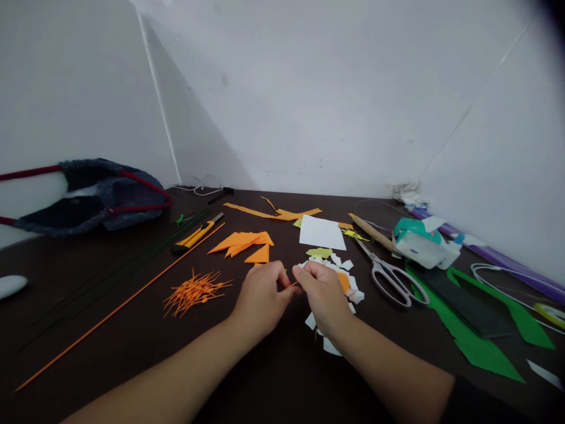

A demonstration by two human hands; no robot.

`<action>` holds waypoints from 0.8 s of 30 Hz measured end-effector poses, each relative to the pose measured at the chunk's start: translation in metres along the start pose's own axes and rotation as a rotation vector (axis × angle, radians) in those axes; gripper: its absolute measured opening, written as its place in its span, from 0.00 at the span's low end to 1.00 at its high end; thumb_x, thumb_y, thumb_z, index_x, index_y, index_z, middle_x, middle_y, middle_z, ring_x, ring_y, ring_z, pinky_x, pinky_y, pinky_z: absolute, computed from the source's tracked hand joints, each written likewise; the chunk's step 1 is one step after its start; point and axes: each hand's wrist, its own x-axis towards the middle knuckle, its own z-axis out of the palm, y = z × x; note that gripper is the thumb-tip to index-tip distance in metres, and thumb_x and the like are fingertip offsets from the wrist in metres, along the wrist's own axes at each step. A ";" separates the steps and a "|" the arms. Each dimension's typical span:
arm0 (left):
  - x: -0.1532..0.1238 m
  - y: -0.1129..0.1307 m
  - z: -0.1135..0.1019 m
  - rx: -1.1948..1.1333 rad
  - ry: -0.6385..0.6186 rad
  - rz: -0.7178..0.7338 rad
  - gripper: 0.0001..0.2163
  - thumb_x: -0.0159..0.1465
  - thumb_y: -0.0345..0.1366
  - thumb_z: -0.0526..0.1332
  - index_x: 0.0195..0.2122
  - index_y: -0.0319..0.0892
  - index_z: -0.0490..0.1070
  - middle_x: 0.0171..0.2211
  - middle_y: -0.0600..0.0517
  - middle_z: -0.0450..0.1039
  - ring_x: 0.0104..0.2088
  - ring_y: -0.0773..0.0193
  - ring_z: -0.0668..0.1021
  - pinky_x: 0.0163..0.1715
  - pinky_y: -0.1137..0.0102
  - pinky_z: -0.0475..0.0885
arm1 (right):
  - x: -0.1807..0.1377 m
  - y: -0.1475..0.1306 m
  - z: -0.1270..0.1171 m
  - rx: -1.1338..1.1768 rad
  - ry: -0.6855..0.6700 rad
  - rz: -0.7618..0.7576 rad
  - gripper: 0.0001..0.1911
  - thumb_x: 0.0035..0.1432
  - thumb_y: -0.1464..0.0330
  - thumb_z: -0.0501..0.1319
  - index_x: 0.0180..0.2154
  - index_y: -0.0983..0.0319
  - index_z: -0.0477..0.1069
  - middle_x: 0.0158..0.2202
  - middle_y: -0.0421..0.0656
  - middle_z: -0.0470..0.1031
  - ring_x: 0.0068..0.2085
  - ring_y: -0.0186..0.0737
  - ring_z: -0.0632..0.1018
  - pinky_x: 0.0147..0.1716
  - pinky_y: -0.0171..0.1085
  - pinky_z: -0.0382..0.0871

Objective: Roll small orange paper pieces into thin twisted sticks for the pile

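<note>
My left hand (263, 296) and my right hand (325, 297) meet at the middle of the dark table, fingers pinched close together. Between their fingertips runs a thin orange paper strip (291, 285), mostly covered by the fingers. Left of my left hand lies a pile of thin twisted orange paper pieces (196, 293), some with small knobs. Just beyond that hand are pointed orange paper pieces (242, 241). White paper scraps (331, 347) spread beneath and around my right hand, with an orange paper piece (344, 282) among them.
Scissors (392, 277), a tissue pack (421, 244), green paper (481, 347) and a dark flat phone-like slab (468, 300) lie right. A white paper sheet (322, 231) sits ahead. Leftward are a yellow cutter knife (194, 235), a long orange stick (119, 315) and a dark bag (123, 197).
</note>
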 end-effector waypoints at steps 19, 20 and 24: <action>0.003 0.001 -0.005 -0.219 -0.117 -0.181 0.10 0.50 0.38 0.63 0.20 0.42 0.61 0.20 0.57 0.64 0.24 0.66 0.67 0.25 0.71 0.60 | 0.009 0.002 -0.015 0.000 -0.111 -0.011 0.08 0.49 0.66 0.59 0.22 0.61 0.66 0.20 0.36 0.64 0.24 0.33 0.64 0.25 0.34 0.58; 0.003 0.002 -0.005 -0.205 -0.117 -0.176 0.10 0.50 0.38 0.63 0.20 0.42 0.61 0.20 0.57 0.64 0.24 0.66 0.67 0.25 0.70 0.60 | 0.009 0.001 -0.016 -0.084 -0.104 -0.030 0.08 0.49 0.65 0.59 0.22 0.61 0.65 0.20 0.36 0.63 0.24 0.33 0.64 0.24 0.34 0.57; 0.001 0.001 -0.005 -0.022 -0.019 -0.018 0.09 0.53 0.36 0.61 0.20 0.42 0.61 0.22 0.55 0.66 0.27 0.64 0.69 0.30 0.68 0.62 | 0.007 -0.005 -0.014 -0.307 -0.048 -0.110 0.10 0.50 0.66 0.56 0.19 0.61 0.61 0.19 0.36 0.62 0.24 0.34 0.64 0.24 0.35 0.56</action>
